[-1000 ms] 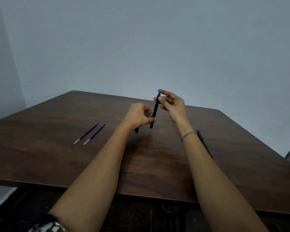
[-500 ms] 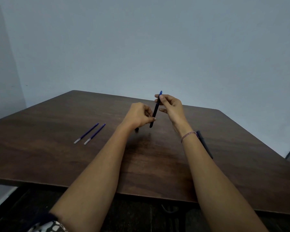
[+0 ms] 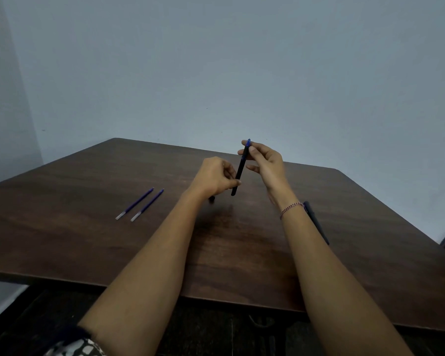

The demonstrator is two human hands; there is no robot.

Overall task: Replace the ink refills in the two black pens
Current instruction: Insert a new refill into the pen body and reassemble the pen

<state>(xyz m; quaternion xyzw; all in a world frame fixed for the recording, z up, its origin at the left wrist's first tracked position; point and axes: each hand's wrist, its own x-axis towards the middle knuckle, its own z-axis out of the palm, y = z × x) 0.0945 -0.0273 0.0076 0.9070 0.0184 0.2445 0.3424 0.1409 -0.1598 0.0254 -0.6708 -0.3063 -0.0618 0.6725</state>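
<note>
— Which step?
— The black pen (image 3: 239,173) tilts above the counter (image 3: 88,240); the left grip (image 3: 216,176) pinches its lower barrel, the right grip (image 3: 265,160) pinches the blue refill tip (image 3: 247,143) (probably extracting it).
— Next?
— A straight pull, then a spare refill (image 3: 141,204).

1. The counter (image 3: 88,240) is dark brown wood with a plain grain. Its far corners are rounded and its near edge runs straight across in front of me.
2. At about 9 o'clock from its middle, two blue refills lie flat on the wood, side by side and just apart: the left refill (image 3: 135,203) and the right refill (image 3: 147,205). Each has its blue end toward 1 o'clock and its pale, clear end toward 7 o'clock.
3. At 3 o'clock a black pen (image 3: 316,222) lies flat, running from 11 to 5 o'clock, partly hidden behind my right forearm (image 3: 319,265).
4. Near the middle a small dark piece (image 3: 211,199) shows just below my left hand (image 3: 213,179). I cannot tell whether it rests on the wood.
</note>
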